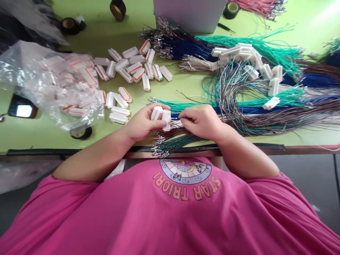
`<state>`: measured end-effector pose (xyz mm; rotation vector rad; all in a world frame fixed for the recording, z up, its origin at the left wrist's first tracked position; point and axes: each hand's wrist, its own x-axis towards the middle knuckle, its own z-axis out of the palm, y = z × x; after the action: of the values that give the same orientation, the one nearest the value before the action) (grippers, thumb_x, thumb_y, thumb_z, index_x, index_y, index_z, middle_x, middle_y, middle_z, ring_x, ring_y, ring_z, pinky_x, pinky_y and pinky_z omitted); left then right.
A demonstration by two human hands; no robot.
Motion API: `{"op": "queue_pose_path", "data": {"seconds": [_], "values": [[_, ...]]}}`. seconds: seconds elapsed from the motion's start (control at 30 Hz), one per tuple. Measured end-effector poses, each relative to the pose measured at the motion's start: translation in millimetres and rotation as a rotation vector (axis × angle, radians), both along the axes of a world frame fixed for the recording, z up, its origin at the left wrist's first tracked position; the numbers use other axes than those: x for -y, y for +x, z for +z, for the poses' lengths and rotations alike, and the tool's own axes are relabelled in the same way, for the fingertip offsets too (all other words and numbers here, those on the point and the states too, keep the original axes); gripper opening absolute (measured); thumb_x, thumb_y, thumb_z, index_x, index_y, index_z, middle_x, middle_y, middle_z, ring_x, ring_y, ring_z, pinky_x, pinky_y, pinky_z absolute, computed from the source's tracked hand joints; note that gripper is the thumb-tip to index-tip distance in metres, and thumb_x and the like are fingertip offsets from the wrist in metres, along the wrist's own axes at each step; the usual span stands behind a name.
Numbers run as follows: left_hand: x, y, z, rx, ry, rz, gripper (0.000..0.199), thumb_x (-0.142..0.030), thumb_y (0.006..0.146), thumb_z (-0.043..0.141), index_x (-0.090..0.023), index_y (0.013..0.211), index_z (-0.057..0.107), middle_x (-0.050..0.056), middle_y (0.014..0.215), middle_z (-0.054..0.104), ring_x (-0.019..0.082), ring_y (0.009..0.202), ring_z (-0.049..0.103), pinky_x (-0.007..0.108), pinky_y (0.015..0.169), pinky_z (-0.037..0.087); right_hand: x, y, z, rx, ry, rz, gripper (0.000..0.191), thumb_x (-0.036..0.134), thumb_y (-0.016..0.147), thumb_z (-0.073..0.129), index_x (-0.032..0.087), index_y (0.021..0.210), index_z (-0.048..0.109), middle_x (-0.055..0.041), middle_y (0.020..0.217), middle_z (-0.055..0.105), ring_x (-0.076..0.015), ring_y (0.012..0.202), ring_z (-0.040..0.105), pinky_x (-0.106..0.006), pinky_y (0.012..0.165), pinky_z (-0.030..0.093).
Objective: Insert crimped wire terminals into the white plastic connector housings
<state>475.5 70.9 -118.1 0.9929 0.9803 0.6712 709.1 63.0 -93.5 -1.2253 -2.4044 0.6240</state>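
1. Left hand (141, 124): grip closed around white connector housings (166, 121), held over the bench (164, 92) near its front edge.
2. Right hand (203, 121): grip pinched on a thin wire (175, 118) just beside them.
3. Loose housings (122, 65) lie to the left, beside a clear plastic bag (26, 67).
4. Wire bundles (281, 57) spread rightward.

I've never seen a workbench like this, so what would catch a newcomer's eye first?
Probably the bright pink shirt filling the lower part of the view. Just above it, the left hand holds white plastic blocks, while the right hand pinches what looks like a thin wire. Then perhaps the vivid green wires at upper right.
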Motion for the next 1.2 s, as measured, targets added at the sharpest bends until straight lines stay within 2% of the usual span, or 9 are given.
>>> {"op": "queue_pose_path", "data": {"seconds": [0.23, 0.5, 0.77, 0.93, 1.0, 1.07, 1.13, 1.2], "values": [[-1, 3, 6.3, -0.106, 0.085, -0.008, 0.053, -0.032, 0.059, 0.091, -0.021, 0.104, 0.066, -0.002, 0.079, 0.062, 0.011, 0.065, 0.057, 0.025, 0.060, 0.052, 6, -6, -0.3, 0.233, 0.118, 0.014, 0.034, 0.027, 0.093, 0.041, 0.016, 0.084, 0.071, -0.0066, 0.071, 0.067, -0.0148, 0.061, 0.045, -0.032, 0.060, 0.021], [1, 5, 10.4, -0.216, 0.139, -0.078, 0.052, -0.032, 0.060, 0.089, -0.017, 0.103, 0.065, -0.001, 0.082, 0.067, 0.014, 0.069, 0.061, 0.028, 0.067, 0.050, 10, -21, -9.1, 0.365, 0.079, 0.118, 0.029, 0.022, 0.095, 0.042, 0.015, 0.096, 0.070, -0.0069, 0.075, 0.068, -0.0159, 0.063, 0.046, -0.033, 0.060, 0.017], [0, 1, 5.4, -0.238, 0.176, -0.112, 0.053, -0.036, 0.059, 0.090, -0.016, 0.101, 0.065, -0.001, 0.080, 0.066, 0.015, 0.069, 0.061, 0.028, 0.067, 0.049, 5, -26, -19.8, 0.144, -0.054, 0.050, 0.030, 0.024, 0.098, 0.043, 0.014, 0.095, 0.071, -0.0070, 0.083, 0.071, -0.0143, 0.067, 0.051, -0.029, 0.065, 0.028], [-1, 3, 6.0, -0.260, 0.218, -0.101, 0.045, -0.031, 0.064, 0.084, -0.017, 0.101, 0.061, -0.002, 0.080, 0.064, 0.013, 0.069, 0.060, 0.028, 0.068, 0.049, -23, -9, -13.8, -0.042, -0.223, 0.076, 0.024, 0.025, 0.094, 0.052, 0.015, 0.090, 0.074, -0.0036, 0.082, 0.071, -0.0143, 0.073, 0.057, -0.027, 0.072, 0.038], [-1, 3, 8.7, -0.280, 0.242, -0.107, 0.043, -0.030, 0.066, 0.082, -0.018, 0.101, 0.061, -0.003, 0.078, 0.064, 0.013, 0.068, 0.059, 0.027, 0.067, 0.049, -35, 2, -13.5, -0.028, -0.131, -0.009, 0.025, 0.024, 0.094, 0.052, 0.015, 0.096, 0.076, -0.0078, 0.094, 0.073, -0.0183, 0.085, 0.061, -0.030, 0.080, 0.041], [0, 2, 11.3, -0.312, 0.248, -0.136, 0.043, -0.030, 0.065, 0.081, -0.018, 0.101, 0.062, -0.003, 0.078, 0.064, 0.013, 0.067, 0.059, 0.027, 0.066, 0.049, -44, 9, -16.1, 0.111, -0.007, -0.129, 0.027, 0.022, 0.094, 0.052, 0.013, 0.102, 0.077, -0.0144, 0.106, 0.073, -0.0245, 0.097, 0.061, -0.036, 0.086, 0.041], [0, 1, 13.1, -0.348, 0.252, -0.179, 0.042, -0.031, 0.065, 0.081, -0.018, 0.101, 0.063, -0.002, 0.079, 0.065, 0.013, 0.067, 0.059, 0.027, 0.065, 0.049, -47, 10, -20.7, 0.285, 0.029, -0.195, 0.030, 0.020, 0.094, 0.050, 0.012, 0.103, 0.077, -0.0185, 0.110, 0.071, -0.0291, 0.101, 0.060, -0.039, 0.086, 0.041], [1, 0, 14.2, -0.378, 0.260, -0.210, 0.042, -0.032, 0.065, 0.081, -0.017, 0.101, 0.064, -0.001, 0.081, 0.066, 0.013, 0.069, 0.060, 0.027, 0.065, 0.049, -48, 7, -25.1, 0.373, 0.018, -0.213, 0.031, 0.021, 0.095, 0.047, 0.011, 0.100, 0.076, -0.0190, 0.106, 0.071, -0.0299, 0.099, 0.060, -0.039, 0.084, 0.041]]}}
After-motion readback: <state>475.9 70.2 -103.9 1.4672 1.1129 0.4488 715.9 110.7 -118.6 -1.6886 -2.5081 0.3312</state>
